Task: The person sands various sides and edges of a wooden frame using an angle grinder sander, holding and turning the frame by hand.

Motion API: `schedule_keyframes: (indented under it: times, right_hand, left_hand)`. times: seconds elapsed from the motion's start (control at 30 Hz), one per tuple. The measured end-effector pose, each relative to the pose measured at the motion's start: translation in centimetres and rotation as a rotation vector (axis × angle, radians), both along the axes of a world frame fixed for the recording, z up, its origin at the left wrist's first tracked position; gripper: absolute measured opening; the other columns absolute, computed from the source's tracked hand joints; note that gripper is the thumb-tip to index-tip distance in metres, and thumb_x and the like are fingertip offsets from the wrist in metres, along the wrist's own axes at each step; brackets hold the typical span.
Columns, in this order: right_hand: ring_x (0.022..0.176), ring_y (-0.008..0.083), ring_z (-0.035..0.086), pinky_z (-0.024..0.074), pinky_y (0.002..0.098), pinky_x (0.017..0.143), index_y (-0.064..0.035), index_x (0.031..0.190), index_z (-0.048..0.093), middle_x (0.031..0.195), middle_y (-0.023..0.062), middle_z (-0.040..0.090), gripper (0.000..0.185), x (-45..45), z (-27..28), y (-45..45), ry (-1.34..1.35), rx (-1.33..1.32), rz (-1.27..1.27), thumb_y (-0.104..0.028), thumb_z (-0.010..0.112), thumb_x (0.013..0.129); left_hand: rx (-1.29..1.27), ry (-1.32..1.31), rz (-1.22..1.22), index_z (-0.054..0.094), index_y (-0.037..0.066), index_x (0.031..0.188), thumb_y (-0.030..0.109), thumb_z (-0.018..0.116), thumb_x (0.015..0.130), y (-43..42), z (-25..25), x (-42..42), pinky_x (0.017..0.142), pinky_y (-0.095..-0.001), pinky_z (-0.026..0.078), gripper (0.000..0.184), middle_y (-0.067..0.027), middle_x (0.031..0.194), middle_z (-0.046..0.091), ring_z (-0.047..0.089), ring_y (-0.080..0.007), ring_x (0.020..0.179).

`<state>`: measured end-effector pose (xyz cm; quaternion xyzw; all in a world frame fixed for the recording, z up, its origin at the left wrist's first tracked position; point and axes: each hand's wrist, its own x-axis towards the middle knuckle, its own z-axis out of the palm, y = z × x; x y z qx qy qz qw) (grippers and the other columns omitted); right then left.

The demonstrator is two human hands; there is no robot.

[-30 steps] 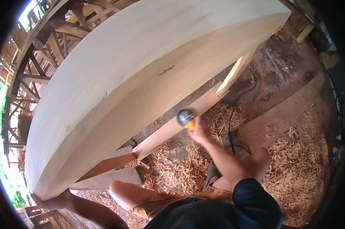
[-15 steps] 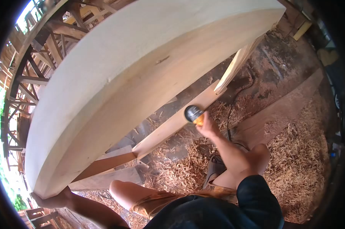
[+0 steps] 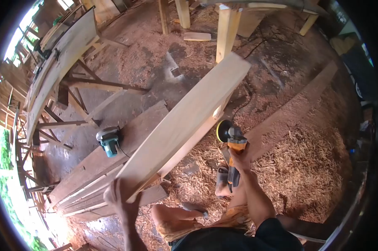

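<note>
A pale, thick wooden board (image 3: 184,121) runs diagonally across the middle of the view, tilted toward me at its near end. My left hand (image 3: 121,195) is closed around that near end. In my right hand (image 3: 240,160) is an orange and black angle grinder (image 3: 235,144), gripped by its body. Its round, yellow-edged pad (image 3: 224,131) faces left toward the board's side, apart from it. Under the board a lighter plank (image 3: 184,157) is partly hidden.
A teal circular saw (image 3: 109,142) rests on long brown planks (image 3: 143,129) to the left. Wood shavings (image 3: 297,175) cover the floor at right. A long curved workpiece (image 3: 63,62) lies on trestles at upper left. A wooden post (image 3: 227,33) stands beyond the board's far end.
The board, which loomed large close to the camera, now appears lower and farther away. My right hand has drawn the grinder nearer to me; my left hand has shifted right with the board's end.
</note>
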<state>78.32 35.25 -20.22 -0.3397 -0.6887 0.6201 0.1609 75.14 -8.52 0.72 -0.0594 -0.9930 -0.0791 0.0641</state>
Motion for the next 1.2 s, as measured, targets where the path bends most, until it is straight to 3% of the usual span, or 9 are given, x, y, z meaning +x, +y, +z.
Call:
schedule_keyframes:
  times: [0.27, 0.3, 0.67, 0.7, 0.73, 0.77, 0.83, 1.07, 1.2]
  right_hand:
    - [0.076, 0.0147, 0.068, 0.0570, 0.0328, 0.063, -0.0064, 0.119, 0.057, 0.092, 0.0026, 0.065, 0.041, 7.1, 17.4, 6.2, 0.034, -0.410, -0.272, -0.006, 0.078, 0.084]
    - [0.090, 0.0180, 0.067, 0.0558, 0.0342, 0.074, -0.0060, 0.129, 0.047, 0.107, 0.0058, 0.062, 0.058, 7.8, 19.8, 6.7, -0.066, -0.522, -0.293, -0.004, 0.079, 0.081]
    - [0.067, 0.0195, 0.067, 0.0582, 0.0360, 0.055, -0.0086, 0.118, 0.057, 0.085, 0.0056, 0.063, 0.037, 5.6, 28.0, 8.4, 0.052, -0.514, -0.423, -0.012, 0.076, 0.087]
    - [0.066, 0.0197, 0.067, 0.0581, 0.0362, 0.054, -0.0087, 0.118, 0.056, 0.085, 0.0058, 0.063, 0.037, 5.0, 28.3, 8.1, 0.068, -0.520, -0.441, -0.012, 0.076, 0.087]
    - [0.066, 0.0199, 0.066, 0.0580, 0.0363, 0.054, -0.0089, 0.119, 0.056, 0.085, 0.0061, 0.063, 0.037, 4.1, 28.8, 7.8, 0.090, -0.524, -0.460, -0.013, 0.076, 0.087]
    - [0.065, 0.0202, 0.066, 0.0578, 0.0360, 0.054, -0.0089, 0.119, 0.056, 0.085, 0.0061, 0.062, 0.037, 3.5, 29.6, 7.4, 0.079, -0.561, -0.501, -0.013, 0.076, 0.088]
    - [0.065, 0.0208, 0.065, 0.0574, 0.0354, 0.053, -0.0089, 0.119, 0.056, 0.085, 0.0059, 0.062, 0.037, 2.2, 31.8, 6.5, 0.058, -0.632, -0.586, -0.013, 0.075, 0.088]
    - [0.062, 0.0183, 0.059, 0.0503, 0.0325, 0.055, -0.0100, 0.105, 0.062, 0.078, 0.0014, 0.059, 0.025, 0.2, 35.6, 5.6, 0.053, -0.620, -0.540, -0.025, 0.073, 0.089]
    - [0.058, 0.0173, 0.057, 0.0490, 0.0317, 0.052, -0.0123, 0.092, 0.057, 0.074, 0.0030, 0.057, 0.025, 0.0, 33.3, 8.6, 0.122, -0.535, -0.360, -0.036, 0.066, 0.093]
  left_hand:
    - [0.068, -0.146, -0.231, 0.037, 0.015, 0.155, 0.020, 0.088, 0.071, 13.2, 1.4, -5.9, 0.119, -0.0587, 0.026, 0.099, -0.0155, 0.162, 0.034, 0.030, -0.0367, 0.150]
    - [0.101, -0.187, -0.260, 0.036, 0.015, 0.156, 0.018, 0.086, 0.071, 14.3, 1.1, -6.3, 0.119, -0.0585, 0.025, 0.098, -0.0160, 0.162, 0.033, 0.028, -0.0374, 0.150]
    - [0.204, -0.225, -0.256, 0.036, 0.009, 0.154, 0.021, 0.081, 0.080, 21.0, 3.5, -8.0, 0.120, -0.0582, 0.023, 0.088, -0.0190, 0.163, 0.031, 0.027, -0.0391, 0.151]
    - [0.280, -0.206, -0.303, 0.045, 0.006, 0.148, 0.026, 0.078, 0.084, 22.9, 5.1, -7.7, 0.117, -0.0559, 0.031, 0.074, -0.0224, 0.155, 0.042, 0.038, -0.0411, 0.144]
    - [0.559, -0.253, -0.472, 0.054, 0.005, 0.139, 0.031, 0.077, 0.088, 24.5, 5.1, -7.2, 0.111, -0.0506, 0.041, 0.062, -0.0251, 0.143, 0.054, 0.052, -0.0424, 0.132]
    - [0.582, -0.684, -0.456, 0.059, 0.005, 0.135, 0.033, 0.076, 0.089, 27.4, 13.1, -6.7, 0.106, -0.0447, 0.047, 0.057, -0.0243, 0.136, 0.060, 0.059, -0.0420, 0.122]
    - [0.657, -1.012, -1.038, 0.057, 0.007, 0.138, 0.036, 0.074, 0.091, 29.4, 16.8, -5.4, 0.103, -0.0423, 0.049, 0.058, -0.0190, 0.141, 0.058, 0.059, -0.0369, 0.124]
    - [0.411, -0.663, -1.646, 0.053, 0.011, 0.144, 0.030, 0.069, 0.090, 29.7, 20.5, -8.7, 0.097, -0.0428, 0.056, 0.060, -0.0130, 0.155, 0.047, 0.055, -0.0339, 0.133]
    - [0.381, -0.269, -1.751, 0.057, 0.010, 0.134, 0.027, 0.064, 0.091, 31.7, 16.7, -8.3, 0.082, -0.0442, 0.059, 0.046, -0.0153, 0.145, 0.054, 0.068, -0.0306, 0.109]
